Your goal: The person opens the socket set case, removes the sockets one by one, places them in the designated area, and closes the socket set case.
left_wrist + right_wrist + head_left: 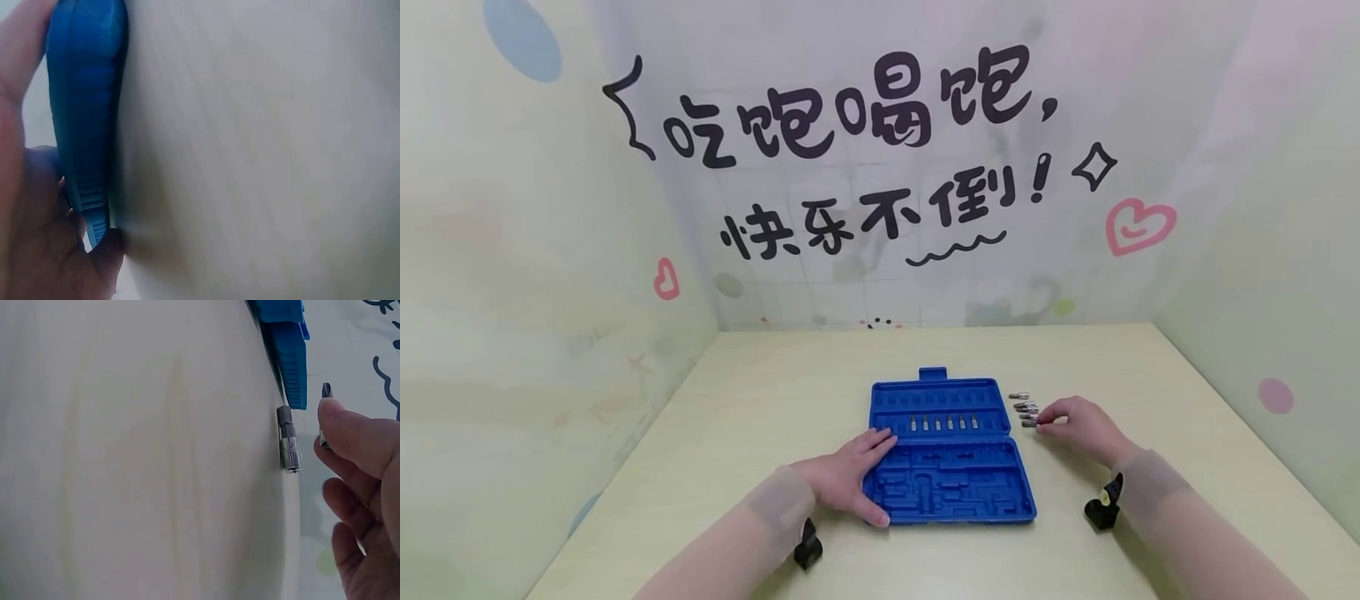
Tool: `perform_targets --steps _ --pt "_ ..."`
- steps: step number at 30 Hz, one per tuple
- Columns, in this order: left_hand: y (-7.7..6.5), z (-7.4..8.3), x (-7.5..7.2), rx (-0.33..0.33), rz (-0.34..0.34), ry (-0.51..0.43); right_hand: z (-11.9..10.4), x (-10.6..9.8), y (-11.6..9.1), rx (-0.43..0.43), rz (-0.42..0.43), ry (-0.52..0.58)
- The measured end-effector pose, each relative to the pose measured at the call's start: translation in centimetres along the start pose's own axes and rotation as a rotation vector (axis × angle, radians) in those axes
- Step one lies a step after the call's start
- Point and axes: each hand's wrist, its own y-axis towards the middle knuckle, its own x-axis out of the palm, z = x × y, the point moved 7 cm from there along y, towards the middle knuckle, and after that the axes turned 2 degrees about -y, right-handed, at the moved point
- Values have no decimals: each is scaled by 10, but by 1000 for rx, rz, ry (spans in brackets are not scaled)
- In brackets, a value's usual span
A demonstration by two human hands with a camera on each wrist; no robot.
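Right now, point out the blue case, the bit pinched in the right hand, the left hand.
Blue case (953, 487): head view, bare moulded tray of its near half.
Bit (326, 390): right wrist view, exposed tip.
Left hand (846, 480): head view, back of it.

On the back wall (820, 287), bold black Chinese lettering runs in 2 lines: the upper line (901, 100) reads "吃饱喝饱," and the lower line (889, 214) "快乐不倒!", each with 4 characters. Beneath the lower line's right part is 1 wavy underline (957, 248), and to its right stand 1 black 4-pointed star (1095, 167) and 1 pink heart (1140, 227). In the right wrist view, black strokes (382, 305) at the upper edge are cut off and unreadable.
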Motion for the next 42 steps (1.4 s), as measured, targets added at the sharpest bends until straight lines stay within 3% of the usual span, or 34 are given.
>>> perform_targets --steps 5,21,42 --pt "-1 -1 -1 -3 3 -3 8 8 -3 63 -37 96" --pt "-3 0 -3 -4 8 -7 18 13 0 17 0 92" --pt "1 0 0 14 8 2 23 12 -4 58 37 107"
